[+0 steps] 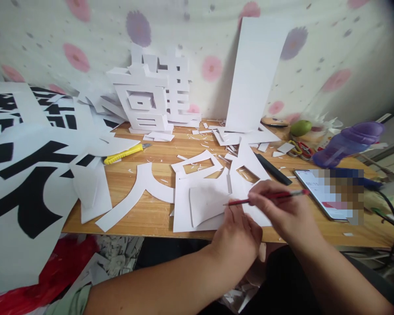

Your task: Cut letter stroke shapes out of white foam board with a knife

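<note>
A pale green sleeve (70, 302) is wrinkling in soft folds well behind the left hand (238, 229), its edge ending along a bare forearm (170, 271). Plain black clothing (279, 280) is showing below the right hand (280, 205), partly hidden.

Sheet (181, 205) between knife (124, 154) and phone (318, 192)

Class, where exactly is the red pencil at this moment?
In the head view, the red pencil is right of centre, held in the right hand; its tip points left, by the left hand and the white board piece.
</note>
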Demonstrator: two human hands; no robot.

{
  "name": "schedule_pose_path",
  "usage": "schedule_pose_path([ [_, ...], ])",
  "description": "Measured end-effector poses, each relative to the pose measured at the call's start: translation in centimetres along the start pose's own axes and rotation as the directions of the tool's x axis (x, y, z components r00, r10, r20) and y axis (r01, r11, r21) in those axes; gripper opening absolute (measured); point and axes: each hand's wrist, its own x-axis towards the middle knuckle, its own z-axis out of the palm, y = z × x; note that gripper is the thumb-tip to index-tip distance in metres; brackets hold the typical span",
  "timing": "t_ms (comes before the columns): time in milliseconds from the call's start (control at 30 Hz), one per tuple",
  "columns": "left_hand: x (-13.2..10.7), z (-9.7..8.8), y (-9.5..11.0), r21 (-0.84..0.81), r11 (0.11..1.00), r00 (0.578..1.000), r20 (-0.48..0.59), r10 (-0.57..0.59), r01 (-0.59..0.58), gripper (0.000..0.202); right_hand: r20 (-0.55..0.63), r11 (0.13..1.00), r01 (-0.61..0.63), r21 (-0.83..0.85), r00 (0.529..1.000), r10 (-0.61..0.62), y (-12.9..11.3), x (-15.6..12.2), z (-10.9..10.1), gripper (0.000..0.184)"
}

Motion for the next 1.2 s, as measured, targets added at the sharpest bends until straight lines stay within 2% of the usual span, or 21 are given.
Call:
schedule_pose_path([
  [67, -0.3, -2.4, -0.8, 0.215, 0.976, 0.999, 0.031, 0.035, -0.041, 0.049, -0.181, 0.984, -0.024, 0.176, 0.982, 0.057, 0.7, 0.2, -1.3, 0.015],
  [100, -0.3, -3.8, -1.5, 0.225, 0.969, 0.993, 0.084, 0.081, -0.098, 0.052, -0.249, 0.968, -0.021, 0.25, 0.965, 0.085, 1.0, 0.2, -1.9, 0.015],
  [167, 0.2, -6.6, -3.1, 0.134, 0.981, 0.971, 0.212, 0.111, -0.141, 0.052, -0.316, 0.933, -0.018, 0.36, 0.938, 0.14, 1.7, -0.2, -3.0, 0.014],
  [267, 1.5, -9.8, -5.7, 0.054, 0.996, 0.923, 0.382, 0.043, -0.068, 0.037, -0.268, 0.921, -0.05, 0.388, 0.949, 0.164, 2.0, -1.3, -3.5, 0.013],
  [333, 2.2, -10.8, -7.1, 0.021, 0.999, 0.894, 0.448, 0.014, -0.026, 0.033, -0.17, 0.946, -0.101, 0.308, 0.972, 0.16, 1.8, -2.1, -2.9, 0.013],
  [467, 2.7, -10.8, -8.5, -0.025, 1.0, 0.876, 0.482, 0.011, 0.002, 0.03, 0.012, 0.987, -0.124, 0.102, 0.992, 0.123, 0.6, -2.7, -0.9, 0.015],
  [633, 2.8, -10.4, -8.7, -0.052, 0.998, 0.877, 0.48, -0.004, 0.033, 0.031, 0.11, 0.997, -0.068, 0.045, 0.992, 0.063, 0.5, -2.3, 0.6, 0.012],
  [933, 2.7, -10.5, -8.7, -0.062, 0.997, 0.875, 0.484, -0.011, 0.047, 0.033, 0.095, 0.998, -0.032, -0.051, 0.995, 0.037, 1.4, -2.5, 0.8, 0.011],
  [1200, 2.5, -10.3, -8.7, -0.033, 0.999, 0.884, 0.466, 0.032, -0.019, 0.046, 0.015, 0.974, 0.01, -0.225, 1.0, -0.007, 2.2, -2.2, -0.9, 0.011],
])
